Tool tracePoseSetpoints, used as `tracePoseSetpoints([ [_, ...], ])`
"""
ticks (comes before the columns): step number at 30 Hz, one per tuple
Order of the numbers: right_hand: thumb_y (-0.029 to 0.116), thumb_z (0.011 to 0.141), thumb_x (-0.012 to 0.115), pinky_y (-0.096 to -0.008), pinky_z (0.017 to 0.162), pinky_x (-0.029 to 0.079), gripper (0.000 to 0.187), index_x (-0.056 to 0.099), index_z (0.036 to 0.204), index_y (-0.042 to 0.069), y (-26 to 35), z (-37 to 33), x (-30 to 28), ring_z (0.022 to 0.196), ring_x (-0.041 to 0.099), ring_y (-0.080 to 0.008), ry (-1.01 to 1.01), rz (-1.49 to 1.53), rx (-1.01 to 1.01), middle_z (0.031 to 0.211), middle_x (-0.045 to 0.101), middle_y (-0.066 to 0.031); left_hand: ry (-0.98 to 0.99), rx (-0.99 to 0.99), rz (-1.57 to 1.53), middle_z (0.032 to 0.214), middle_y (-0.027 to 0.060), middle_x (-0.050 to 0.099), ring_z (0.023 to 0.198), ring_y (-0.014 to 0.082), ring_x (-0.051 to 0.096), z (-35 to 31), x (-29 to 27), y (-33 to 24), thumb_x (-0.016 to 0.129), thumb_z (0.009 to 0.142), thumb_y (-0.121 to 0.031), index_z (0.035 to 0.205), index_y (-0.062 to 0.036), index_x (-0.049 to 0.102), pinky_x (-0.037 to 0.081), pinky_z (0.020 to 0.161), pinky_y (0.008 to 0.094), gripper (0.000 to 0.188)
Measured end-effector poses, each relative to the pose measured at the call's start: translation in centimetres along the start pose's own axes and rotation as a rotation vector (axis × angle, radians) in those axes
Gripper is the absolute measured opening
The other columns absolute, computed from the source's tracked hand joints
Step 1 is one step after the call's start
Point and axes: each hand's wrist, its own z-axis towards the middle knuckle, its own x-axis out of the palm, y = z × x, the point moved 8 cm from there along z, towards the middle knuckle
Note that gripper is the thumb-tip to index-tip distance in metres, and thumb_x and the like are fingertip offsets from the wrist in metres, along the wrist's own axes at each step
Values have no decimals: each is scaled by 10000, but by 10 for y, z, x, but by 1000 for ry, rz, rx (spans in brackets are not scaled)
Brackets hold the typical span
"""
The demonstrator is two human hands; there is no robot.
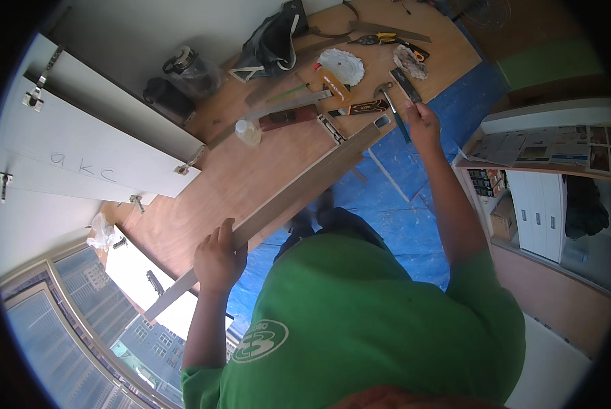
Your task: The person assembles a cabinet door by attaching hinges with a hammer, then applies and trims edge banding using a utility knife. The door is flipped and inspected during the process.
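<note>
Through the head view, my left hand (220,259) is wrapped around a long bar (299,194), which slants along the near edge of the bench (230,191). My right hand (425,126), past the bar's far end, has its fingers at the near end of a black oblong (405,85); I can't tell whether they pinch it or only touch it. To work well here, I'd judge, the left hand should keep the bar flat and stop it rolling off the edge, while the right lifts the oblong clear of the hammer (395,112) just beside the bar's far end. The metal hinge (331,129) close to that same end could catch, so I'd watch it.

The bench has a bare wood face on the bar's far side, with a clear bottle (249,133) and scattered tools beyond. Left of the bar stands a white cabinet (81,136) with hinges; below its left end are windows (74,307). On the person's side of the bar, a blue sheet (408,249) covers the floor, and shelving (537,204) stands well off to its right.
</note>
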Motion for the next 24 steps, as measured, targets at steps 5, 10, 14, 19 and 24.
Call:
tracePoseSetpoints([
  [5,368,949,695,-508,864,530,402,602,1158,36,-241,68,52,971,670,-430,-77,-392,-35,1029,684,-224,-117,111,119,1231,115,682,829,281,711,5,-5,-7,720,826,-108,1456,-196,521,565,715,416,666],
  [10,447,929,700,-540,963,524,569,560,1339,77,-338,84,99,1102,646,-496,102,-616,308,1175,661,-295,-130,326,271,1384,118,627,840,269,690,-11,7,-22,684,819,-11,1506,-380,454,546,671,391,813],
  [14,451,943,666,-560,968,518,572,551,1353,69,-357,87,116,1162,638,-478,245,-555,399,1236,665,-292,-101,325,257,1323,116,642,855,275,667,-10,9,-29,682,794,2,1503,-376,459,533,686,395,833],
  [19,363,929,657,-554,890,530,472,601,1277,49,-340,99,121,1062,664,-458,242,-417,255,1102,708,-253,-106,345,247,1193,93,652,831,277,648,-9,8,-31,673,785,19,1536,-325,431,522,685,405,861],
  [24,405,961,646,-415,493,455,402,642,1181,68,-315,81,116,572,584,-244,213,296,584,695,579,-92,-82,371,195,1143,84,647,848,282,647,-6,7,-28,696,826,-13,1537,-295,430,520,686,402,809],
])
